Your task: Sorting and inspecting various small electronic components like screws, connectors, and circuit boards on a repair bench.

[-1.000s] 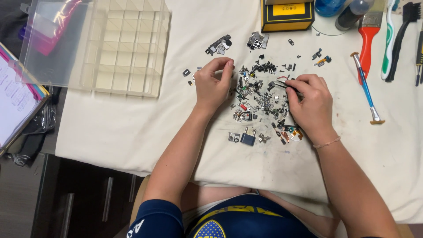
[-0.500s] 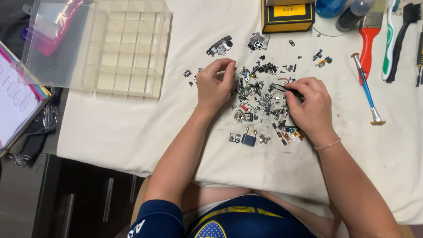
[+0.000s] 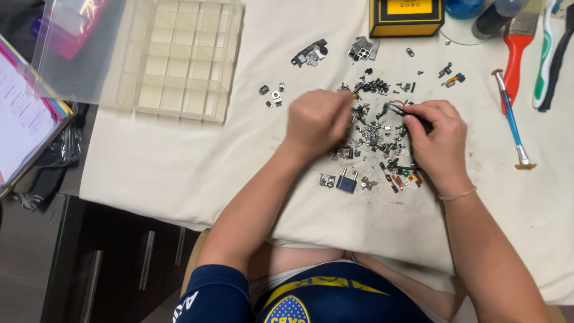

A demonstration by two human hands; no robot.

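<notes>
Repair workbench: small parts pile (image 3: 376, 128), brush (image 3: 519, 45), compartment organizer (image 3: 179, 57).

Parts pile (image 3: 373, 128): small dark screws, metal brackets and bits, scattered loose on the white cloth (image 3: 179, 161) between both hands. Black tweezers (image 3: 406, 113) pinched in right hand (image 3: 436, 140), tips over the pile.

A white cloth (image 3: 179, 167), marked with faint grey smudges, covers the bench from edge to edge and hangs a little over its near side. Below the cloth on the left stands a dark cabinet (image 3: 119, 257) with long metal handles (image 3: 146, 260) set upright on its fronts. The light is even and bright from above, with soft, short shadows on the cloth.
</notes>
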